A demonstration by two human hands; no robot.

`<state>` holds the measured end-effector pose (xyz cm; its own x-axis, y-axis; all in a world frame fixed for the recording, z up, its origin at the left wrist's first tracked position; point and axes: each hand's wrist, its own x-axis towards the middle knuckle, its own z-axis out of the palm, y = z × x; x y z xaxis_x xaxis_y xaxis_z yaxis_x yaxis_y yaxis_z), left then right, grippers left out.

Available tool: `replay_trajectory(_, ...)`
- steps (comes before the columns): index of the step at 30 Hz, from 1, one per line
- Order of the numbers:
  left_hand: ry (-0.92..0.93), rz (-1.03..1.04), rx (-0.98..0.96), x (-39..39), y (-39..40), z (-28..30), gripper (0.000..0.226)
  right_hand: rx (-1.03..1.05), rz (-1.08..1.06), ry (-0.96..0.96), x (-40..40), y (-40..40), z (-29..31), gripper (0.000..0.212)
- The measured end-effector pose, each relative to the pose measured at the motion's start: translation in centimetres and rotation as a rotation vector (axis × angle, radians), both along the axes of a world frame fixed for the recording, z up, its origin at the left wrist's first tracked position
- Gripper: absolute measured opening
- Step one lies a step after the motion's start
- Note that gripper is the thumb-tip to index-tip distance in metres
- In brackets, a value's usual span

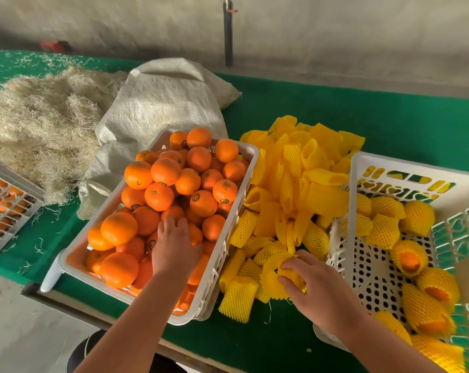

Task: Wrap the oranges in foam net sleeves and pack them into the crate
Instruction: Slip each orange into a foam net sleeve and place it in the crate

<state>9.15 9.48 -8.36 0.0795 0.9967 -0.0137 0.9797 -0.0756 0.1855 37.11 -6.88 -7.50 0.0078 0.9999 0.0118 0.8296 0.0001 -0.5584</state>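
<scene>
A white crate [252,152] in the middle is heaped with bare oranges [158,196]. My left hand [174,243] reaches into it, fingers curled down over an orange near the front. Right of it lies a pile of yellow foam net sleeves [303,189] on the green table. My right hand [316,286] pinches one yellow sleeve [273,275] at the pile's near edge. At the far right a white perforated crate [362,265] holds several oranges wrapped in yellow sleeves [416,219].
A white woven sack [160,103] lies behind the orange crate, with a heap of straw-like wood wool [39,125] to its left. Another crate of oranges [7,195] sits at the left edge. The green table [389,125] ends near me.
</scene>
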Motion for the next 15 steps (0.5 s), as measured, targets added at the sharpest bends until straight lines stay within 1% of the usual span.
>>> replay_trajectory(3,-0.009,-0.006,0.091,-0.2,-0.4,-0.2,0.048,-0.001,-0.001,-0.013,0.0,0.0,0.2,0.025)
replay_trajectory(5,-0.086,0.03,0.147,-0.4,-1.0,-0.3,0.052,-0.008,-0.002,-0.015,-0.1,0.1,0.3,0.024)
replay_trajectory(8,-0.369,0.148,0.158,-0.7,-1.6,0.7,0.063,-0.002,0.001,-0.024,0.0,0.0,0.2,0.027)
replay_trajectory(10,-0.571,0.226,0.161,-0.7,-1.9,2.1,0.064,0.003,0.001,-0.028,0.0,0.0,0.1,0.028)
replay_trajectory(11,-0.734,0.294,0.131,-0.6,-2.0,3.1,0.063,0.003,0.0,-0.028,0.0,0.0,0.1,0.029)
replay_trajectory(13,-1.226,0.444,-0.034,0.0,-2.5,5.5,0.056,0.001,-0.005,-0.03,0.0,0.1,0.0,0.031)
replay_trajectory(15,-1.641,0.467,-0.24,0.7,-3.1,7.3,0.051,0.002,-0.007,-0.032,0.1,0.1,0.0,0.03)
